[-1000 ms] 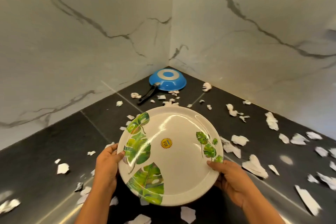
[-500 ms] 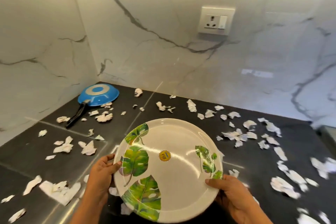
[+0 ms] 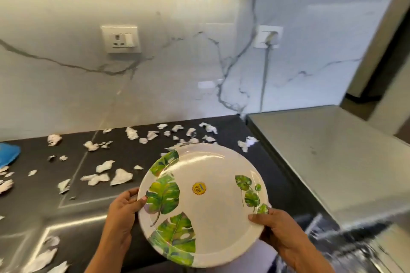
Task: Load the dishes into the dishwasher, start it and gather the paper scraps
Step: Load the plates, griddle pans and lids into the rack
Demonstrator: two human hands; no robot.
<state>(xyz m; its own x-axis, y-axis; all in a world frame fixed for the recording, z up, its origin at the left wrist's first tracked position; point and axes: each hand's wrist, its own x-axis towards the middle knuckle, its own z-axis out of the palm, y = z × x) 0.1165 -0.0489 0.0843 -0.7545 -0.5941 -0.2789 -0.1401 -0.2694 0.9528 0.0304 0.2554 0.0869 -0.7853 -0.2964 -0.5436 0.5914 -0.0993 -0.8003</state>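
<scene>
Both our left hand [image 3: 121,213] and right hand [image 3: 281,232] still clasp the plate [image 3: 213,210], now swung well right of the pan [image 3: 7,154], likely for loading.

1 plate [image 3: 213,213], round, cream.
4 leaf prints on it: 3 large leaves [image 3: 163,197] at its left side, 1 small sprig [image 3: 250,193] at its right.
1 sticker [image 3: 199,188], yellow, near the plate's middle.
2 hands: left hand [image 3: 121,213] and right hand [image 3: 279,235], one gripping each side of the rim.
Roughly 30 paper scraps [image 3: 121,177] on the worktop [image 3: 33,206] (no exact tally; several overlap or blur toward the edges of view).
2 wall sockets: left socket [image 3: 121,39] and right socket [image 3: 268,36].
1 cord [image 3: 264,77], hanging from the right socket.
1 blue object [image 3: 7,154], cut off by the left edge.
1 pale raised surface [image 3: 332,150], right of the worktop.
</scene>
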